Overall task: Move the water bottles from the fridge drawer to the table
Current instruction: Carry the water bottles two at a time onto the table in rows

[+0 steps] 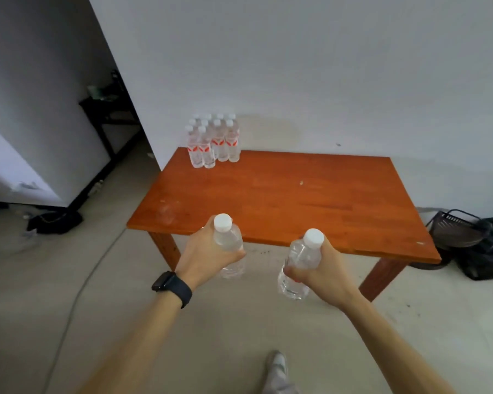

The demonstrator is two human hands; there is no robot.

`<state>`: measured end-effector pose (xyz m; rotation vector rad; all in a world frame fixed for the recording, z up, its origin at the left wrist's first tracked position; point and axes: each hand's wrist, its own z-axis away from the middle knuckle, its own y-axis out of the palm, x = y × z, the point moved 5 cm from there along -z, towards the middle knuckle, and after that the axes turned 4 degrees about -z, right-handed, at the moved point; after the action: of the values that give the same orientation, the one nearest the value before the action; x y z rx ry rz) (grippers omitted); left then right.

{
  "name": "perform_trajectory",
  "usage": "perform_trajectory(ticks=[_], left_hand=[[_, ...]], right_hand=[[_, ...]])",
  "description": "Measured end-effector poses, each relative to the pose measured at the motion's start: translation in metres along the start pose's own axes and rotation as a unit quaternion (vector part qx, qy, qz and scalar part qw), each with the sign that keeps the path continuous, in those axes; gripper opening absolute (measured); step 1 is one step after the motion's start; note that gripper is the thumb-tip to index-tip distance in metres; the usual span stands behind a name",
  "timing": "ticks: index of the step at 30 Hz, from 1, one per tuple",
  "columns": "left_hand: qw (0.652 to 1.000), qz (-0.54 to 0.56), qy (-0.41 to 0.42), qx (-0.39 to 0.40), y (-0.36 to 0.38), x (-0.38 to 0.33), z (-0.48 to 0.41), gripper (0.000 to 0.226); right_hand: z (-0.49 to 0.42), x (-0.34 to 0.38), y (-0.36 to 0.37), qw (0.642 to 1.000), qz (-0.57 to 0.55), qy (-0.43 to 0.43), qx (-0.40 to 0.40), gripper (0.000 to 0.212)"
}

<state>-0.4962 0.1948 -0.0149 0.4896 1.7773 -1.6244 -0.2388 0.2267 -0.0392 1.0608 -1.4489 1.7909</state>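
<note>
Bare table top point(282, 191) open right of the bottle cluster point(213, 143) at its far-left corner.

The left hand point(208, 253) covers the label of its bottle point(228, 245); the right hand point(322, 268) covers its bottle's point(299, 265) label too. At the table's point(282, 200) far left corner, the bottle cluster point(213, 142) overlaps itself, so rear bottles show only caps. Label print is too small to read.

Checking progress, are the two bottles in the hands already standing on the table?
No, the left hand and right hand hold them short of the table.
</note>
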Motion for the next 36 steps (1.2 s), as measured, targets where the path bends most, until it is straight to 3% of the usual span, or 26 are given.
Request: perform_trajectory(ticks=[9,16,21,25,28,30,32,36], left_hand=[[0.999,-0.025,-0.030,-0.001,-0.012,0.051,-0.179,0.063],[0.997,0.043,-0.047,-0.044,-0.020,0.086,-0.295,0.078],[0.995,0.030,-0.050,-0.075,-0.020,0.122,-0.378,0.084],[1.000,0.001,-0.009,-0.021,-0.016,0.143,-0.453,0.093],[0.993,-0.105,0.032,0.031,-0.015,0.150,-0.507,0.090],[0.984,-0.159,0.073,0.032,-0.017,0.151,-0.541,0.087],[0.984,-0.144,0.093,0.054,-0.013,0.153,-0.571,0.086],[0.969,-0.188,0.151,0.055,-0.003,0.156,-0.617,0.080]], right_hand=[[-0.189,0.021,0.047,0.999,-0.007,0.017,0.043,0.049],[-0.320,0.035,0.093,0.997,0.006,0.039,0.064,0.058],[-0.403,0.035,0.130,0.994,0.030,0.059,0.091,0.062],[-0.465,0.038,0.163,0.993,0.030,0.090,0.074,0.074],[-0.508,0.038,0.180,0.989,0.031,0.130,0.060,0.072],[-0.536,0.039,0.190,0.988,0.055,0.133,0.049,0.062],[-0.561,0.040,0.198,0.988,0.064,0.138,0.036,0.059],[-0.602,0.034,0.214,0.986,0.060,0.156,0.004,0.073]])
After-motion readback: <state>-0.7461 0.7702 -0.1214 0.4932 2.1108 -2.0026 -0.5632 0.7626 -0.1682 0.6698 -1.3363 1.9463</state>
